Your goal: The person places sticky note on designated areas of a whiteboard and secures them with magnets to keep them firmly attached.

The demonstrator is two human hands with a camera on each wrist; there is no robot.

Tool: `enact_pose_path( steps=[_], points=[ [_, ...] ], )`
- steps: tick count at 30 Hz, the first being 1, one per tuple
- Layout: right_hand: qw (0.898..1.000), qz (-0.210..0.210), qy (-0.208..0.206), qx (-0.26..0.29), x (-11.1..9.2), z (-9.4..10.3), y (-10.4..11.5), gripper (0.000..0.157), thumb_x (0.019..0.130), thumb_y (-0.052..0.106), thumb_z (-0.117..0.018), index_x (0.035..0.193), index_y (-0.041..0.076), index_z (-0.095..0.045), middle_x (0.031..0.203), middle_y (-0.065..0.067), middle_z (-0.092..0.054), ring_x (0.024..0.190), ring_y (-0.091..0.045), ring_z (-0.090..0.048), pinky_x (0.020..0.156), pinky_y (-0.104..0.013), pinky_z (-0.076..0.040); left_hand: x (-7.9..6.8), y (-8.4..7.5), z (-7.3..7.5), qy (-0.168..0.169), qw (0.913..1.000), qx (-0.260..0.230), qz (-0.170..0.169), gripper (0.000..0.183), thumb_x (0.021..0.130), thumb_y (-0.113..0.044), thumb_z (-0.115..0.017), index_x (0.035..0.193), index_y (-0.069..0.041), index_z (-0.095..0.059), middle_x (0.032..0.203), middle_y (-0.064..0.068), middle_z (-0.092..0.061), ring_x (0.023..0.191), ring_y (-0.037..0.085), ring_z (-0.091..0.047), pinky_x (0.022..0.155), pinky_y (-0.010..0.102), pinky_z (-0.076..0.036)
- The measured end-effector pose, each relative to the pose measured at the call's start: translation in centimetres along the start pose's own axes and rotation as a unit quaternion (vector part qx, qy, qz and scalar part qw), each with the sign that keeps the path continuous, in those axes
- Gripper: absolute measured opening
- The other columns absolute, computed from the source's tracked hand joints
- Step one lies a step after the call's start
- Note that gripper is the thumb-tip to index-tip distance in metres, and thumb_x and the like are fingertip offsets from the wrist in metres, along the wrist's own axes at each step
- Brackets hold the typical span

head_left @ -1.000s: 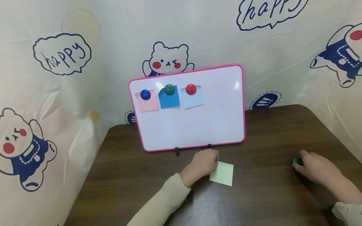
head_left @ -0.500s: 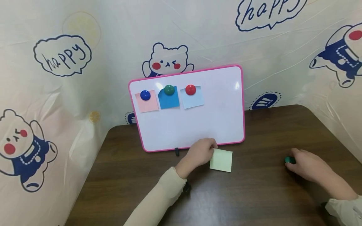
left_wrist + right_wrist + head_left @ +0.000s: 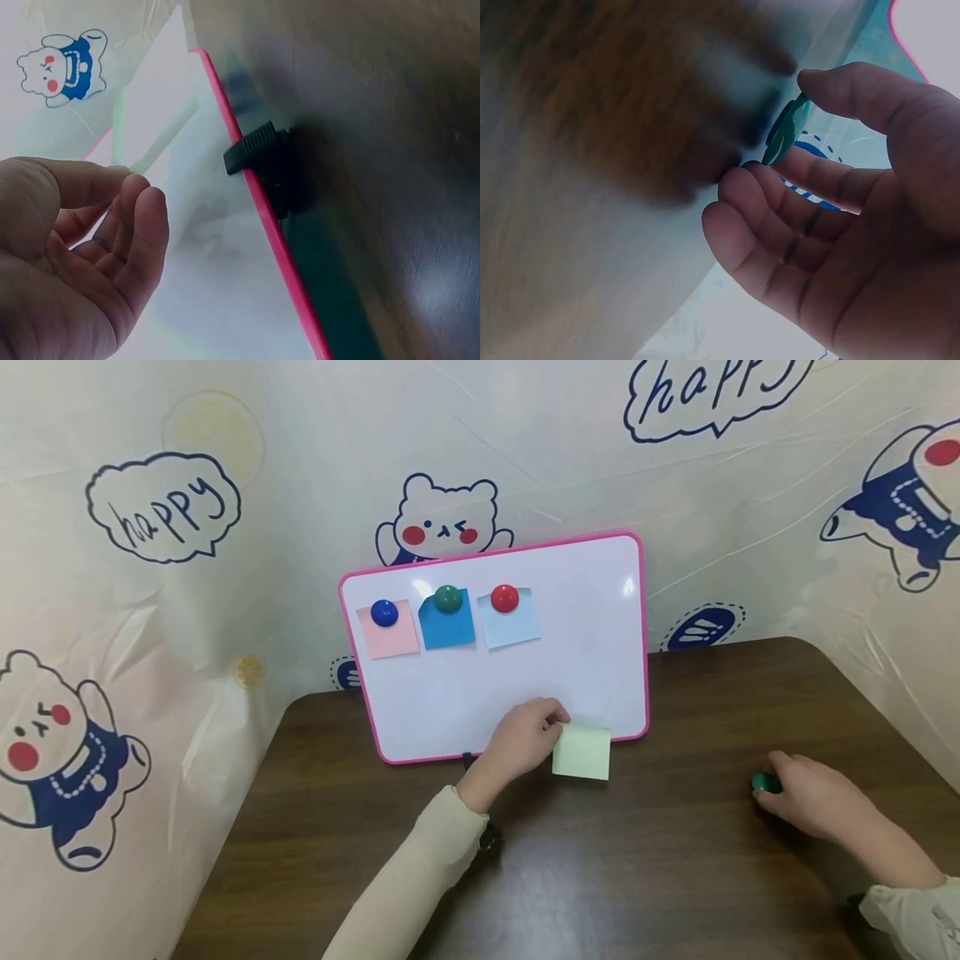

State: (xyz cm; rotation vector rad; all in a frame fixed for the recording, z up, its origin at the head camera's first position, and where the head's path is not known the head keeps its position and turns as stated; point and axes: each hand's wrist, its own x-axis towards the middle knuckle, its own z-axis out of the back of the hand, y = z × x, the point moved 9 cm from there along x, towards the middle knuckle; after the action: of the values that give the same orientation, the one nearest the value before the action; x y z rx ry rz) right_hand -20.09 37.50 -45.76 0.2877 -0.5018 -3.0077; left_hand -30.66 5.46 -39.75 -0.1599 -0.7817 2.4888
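My left hand pinches a pale green sticky note by its upper left corner, in front of the lower edge of a pink-framed whiteboard. In the left wrist view the note is seen nearly edge-on from the thumb and fingertips. At the right of the table, my right hand pinches a round green magnet just over the surface. The right wrist view shows that magnet between thumb and fingers, its rim towards the camera.
Three notes hang in a row on the board: a pink note under a blue magnet, a blue note under a green magnet, and a light blue note under a red magnet. A black clip grips the board's lower edge.
My left hand has risen from the table towards the whiteboard, lifting the pale green note in front of its lower edge. My right hand has shifted slightly left with the green magnet.
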Motion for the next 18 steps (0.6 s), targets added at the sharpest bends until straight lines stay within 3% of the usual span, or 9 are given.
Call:
enact_pose_path(
  steps=[10, 18],
  points=[
    [1.0, -0.003, -0.001, -0.001, 0.0, -0.1, -0.2, 0.045, 0.089, 0.019, -0.072, 0.113, -0.016, -0.055, 0.092, -0.019, -0.062, 0.081, -0.031, -0.061, 0.068, -0.053, -0.051, 1.1, -0.2, 1.7, -0.036, 0.9993, -0.008, 0.003, 0.015, 0.102, -0.015, -0.06, 0.113, -0.012, -0.07, 0.107, 0.0, -0.066, 0.089, 0.016, -0.058, 0.08, 0.029, -0.051],
    [1.0, -0.007, 0.002, 0.001, 0.0, -0.2, -0.3, 0.045, 0.09, 0.018, -0.071, 0.114, -0.016, -0.054, 0.091, -0.017, -0.061, 0.078, -0.027, -0.057, 0.067, -0.05, -0.051, 2.0, -1.2, 4.0, -0.095, 0.9952, -0.021, -0.008, 0.014, 0.1, -0.018, -0.064, 0.112, -0.013, -0.071, 0.104, -0.002, -0.066, 0.086, 0.014, -0.057, 0.079, 0.028, -0.052]
  ],
)
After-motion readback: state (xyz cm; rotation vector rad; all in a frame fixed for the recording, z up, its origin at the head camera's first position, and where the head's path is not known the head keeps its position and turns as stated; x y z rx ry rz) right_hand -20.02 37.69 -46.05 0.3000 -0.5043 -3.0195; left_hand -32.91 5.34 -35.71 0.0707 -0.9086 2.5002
